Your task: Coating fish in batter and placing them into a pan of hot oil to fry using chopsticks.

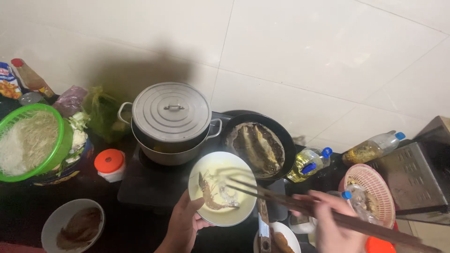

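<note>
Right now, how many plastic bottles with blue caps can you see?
3. One oil bottle stands right of the black frying pan, one bottle lies further right by the wall, and a third rests in the pink basket. Others may be hidden.

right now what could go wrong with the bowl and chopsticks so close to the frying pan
1. The left hand holds the bowl of batter and shrimp tilted beside the pan; batter could spill.
2. A shrimp dropped from the chopsticks in the right hand may splash hot oil.
</note>
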